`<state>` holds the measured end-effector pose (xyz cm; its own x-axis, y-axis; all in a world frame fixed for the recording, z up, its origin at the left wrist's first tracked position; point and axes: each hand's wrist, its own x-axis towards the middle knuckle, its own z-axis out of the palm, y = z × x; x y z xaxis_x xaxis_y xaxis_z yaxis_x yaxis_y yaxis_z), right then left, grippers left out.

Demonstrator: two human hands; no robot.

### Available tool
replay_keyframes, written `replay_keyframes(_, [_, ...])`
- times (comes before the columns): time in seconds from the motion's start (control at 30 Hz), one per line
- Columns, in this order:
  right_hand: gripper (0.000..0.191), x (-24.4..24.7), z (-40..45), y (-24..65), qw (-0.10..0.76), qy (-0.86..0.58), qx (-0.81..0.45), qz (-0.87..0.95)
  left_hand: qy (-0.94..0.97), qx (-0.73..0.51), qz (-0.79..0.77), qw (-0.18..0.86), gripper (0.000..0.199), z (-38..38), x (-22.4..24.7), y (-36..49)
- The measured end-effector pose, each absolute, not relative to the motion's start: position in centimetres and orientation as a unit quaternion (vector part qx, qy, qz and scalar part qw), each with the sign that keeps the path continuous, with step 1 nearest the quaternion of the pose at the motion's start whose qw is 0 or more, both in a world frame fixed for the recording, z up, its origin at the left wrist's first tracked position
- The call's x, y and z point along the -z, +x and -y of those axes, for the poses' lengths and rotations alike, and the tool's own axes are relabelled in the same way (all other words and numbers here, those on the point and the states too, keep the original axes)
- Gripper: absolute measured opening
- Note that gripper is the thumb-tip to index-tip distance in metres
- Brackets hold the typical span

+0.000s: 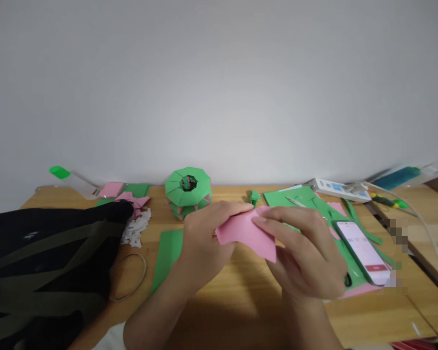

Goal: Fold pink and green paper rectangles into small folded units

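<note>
A small pink paper [246,233] is held up between both hands above the wooden table, its lower edge curved. My left hand [208,238] grips its left side, thumb along the top edge. On the right side, my right hand [306,250] pinches the paper with fingers in front and the rest behind. Behind my left hand stands a round green and pink folded-paper piece [188,192] with a hole in its top. A green sheet [168,250] lies partly under my left forearm. Just beyond the hands is a small folded green piece [254,197].
A phone [363,250] rests on green sheets [295,197] at the right, near a power strip [341,189] and white cable. Black fabric [51,262] covers the left side, beside white paper scraps [136,228], pink folded pieces [133,200] and a looped cord [145,270].
</note>
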<state>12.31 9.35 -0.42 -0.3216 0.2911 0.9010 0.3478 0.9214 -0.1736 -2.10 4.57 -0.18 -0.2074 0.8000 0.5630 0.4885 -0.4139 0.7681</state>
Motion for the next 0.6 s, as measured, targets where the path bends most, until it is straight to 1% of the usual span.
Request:
replay_keyframes(0.1, [0.023,0.5,-9.0,12.2,0.561,-0.194,0.015,0.805,0.617,-0.557,-0.542,0.129,0.032,-4.4,-0.4,-1.8])
replay_keyframes(0.2, [0.029,0.5,-8.6,11.8,0.572,-0.216,0.014,0.791,0.625,-0.551,-0.543,0.1,0.027,-4.4,-0.7,-1.5])
replay_keyframes(0.3, [0.028,0.4,-8.3,11.5,0.58,-0.232,0.005,0.781,0.64,-0.56,-0.525,0.04,0.025,-4.4,-0.3,-1.4])
replay_keyframes(0.4, [0.025,0.2,-8.2,11.5,0.572,-0.246,-0.019,0.782,0.647,-0.539,-0.538,-0.012,0.025,-4.3,0.2,-1.4])
replay_keyframes(0.5, [0.025,0.2,-8.1,11.5,0.563,-0.255,-0.053,0.784,0.653,-0.524,-0.546,-0.036,0.027,-4.2,0.5,-1.4])
replay_keyframes(0.6, [0.023,0.1,-8.1,11.5,0.565,-0.26,-0.051,0.781,0.661,-0.522,-0.538,-0.037,0.026,-4.3,0.5,-1.3])
